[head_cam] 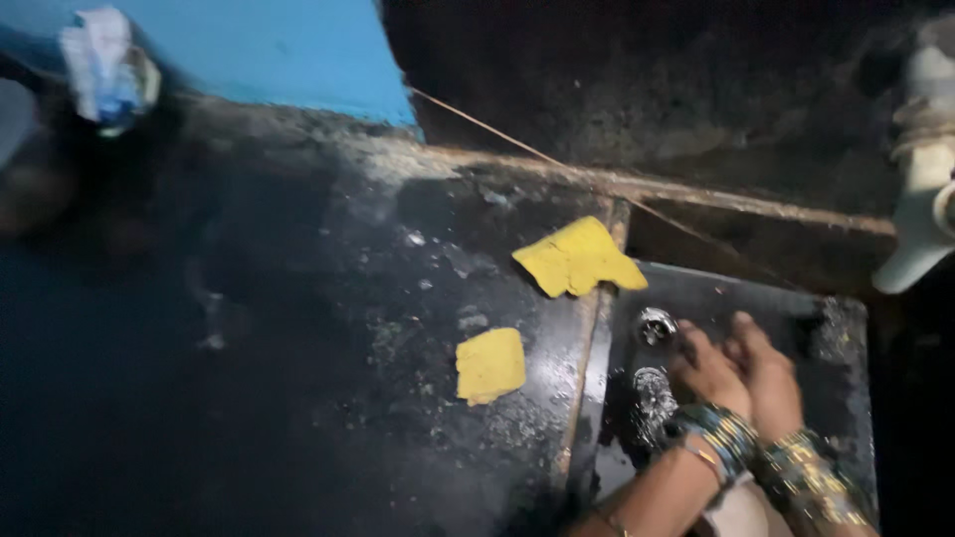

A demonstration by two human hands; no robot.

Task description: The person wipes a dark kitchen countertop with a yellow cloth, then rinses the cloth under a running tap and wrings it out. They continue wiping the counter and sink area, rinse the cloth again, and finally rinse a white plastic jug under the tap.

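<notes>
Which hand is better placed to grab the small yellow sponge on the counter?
Probably the left hand: it sits nearer the counter edge, on the side of the small yellow sponge. The right hand lies beyond it, over the dark sink.

The counter looks like dark stone, wet and glossy in patches, rough and speckled elsewhere. Two yellow cloths appear soft and matt. The sink is dark with a shiny metal drain. Bangles on both wrists gleam metallic. The tap looks like smooth white plastic.
</notes>
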